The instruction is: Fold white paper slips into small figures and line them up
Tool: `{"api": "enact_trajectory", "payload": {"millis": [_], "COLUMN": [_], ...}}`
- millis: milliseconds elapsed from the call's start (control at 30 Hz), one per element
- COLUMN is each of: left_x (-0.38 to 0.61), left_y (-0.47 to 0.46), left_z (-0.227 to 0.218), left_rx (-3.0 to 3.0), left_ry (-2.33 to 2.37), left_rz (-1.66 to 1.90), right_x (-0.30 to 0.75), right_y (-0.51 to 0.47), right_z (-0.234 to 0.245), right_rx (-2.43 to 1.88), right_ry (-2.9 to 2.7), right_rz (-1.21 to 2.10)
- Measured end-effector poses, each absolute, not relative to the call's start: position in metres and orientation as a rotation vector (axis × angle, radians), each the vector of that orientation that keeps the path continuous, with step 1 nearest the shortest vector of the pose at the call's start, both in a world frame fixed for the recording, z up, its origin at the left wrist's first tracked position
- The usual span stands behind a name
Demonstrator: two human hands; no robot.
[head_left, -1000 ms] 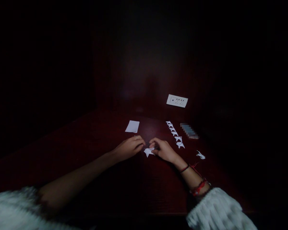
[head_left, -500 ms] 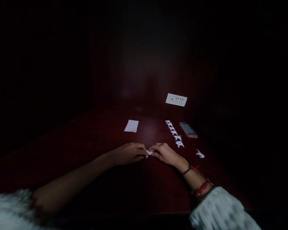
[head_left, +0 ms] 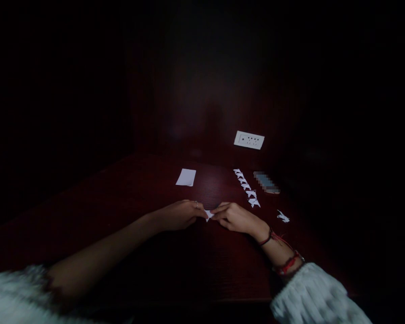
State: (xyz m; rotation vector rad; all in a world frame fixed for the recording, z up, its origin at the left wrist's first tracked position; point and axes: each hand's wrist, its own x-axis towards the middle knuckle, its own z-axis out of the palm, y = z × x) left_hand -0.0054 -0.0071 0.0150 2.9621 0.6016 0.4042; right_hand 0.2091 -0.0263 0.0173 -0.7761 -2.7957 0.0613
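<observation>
A small folded piece of white paper [head_left: 208, 215] lies between my hands, low on the dark red table, one pointed corner showing toward me. My left hand [head_left: 180, 215] pinches its left side with closed fingers. From the right, my right hand [head_left: 236, 218] has its fingertips closed on the other side. The fingers cover most of the paper's edges. Beyond my right hand runs a slanting row of several small folded white paper pieces [head_left: 245, 185]. Farther back, ahead of my left hand, rests a stack of white paper sheets [head_left: 186, 177].
A phone [head_left: 266, 182] with a blurred-out screen lies right of the row. Nearer me is a crumpled white paper scrap [head_left: 283, 216]. A white wall socket [head_left: 249, 140] sits on the dark back panel. The table [head_left: 222, 270] has its front edge close to me.
My right hand has turned slightly, its fingers straighter against the folded paper. A little more of the paper shows between my hands. The view has shifted slightly.
</observation>
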Motion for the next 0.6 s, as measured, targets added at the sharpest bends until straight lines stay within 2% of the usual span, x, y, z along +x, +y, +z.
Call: {"api": "enact_trajectory", "payload": {"millis": [600], "left_x": [-0.0079], "left_y": [-0.003], "left_z": [0.0116], "left_rx": [2.939], "left_ry": [0.584], "left_rz": [0.455], "right_x": [0.2147], "right_y": [-0.0235], "right_z": [0.0162], "right_rx": [-0.874], "right_ry": [-2.624], "right_rz": [0.209]}}
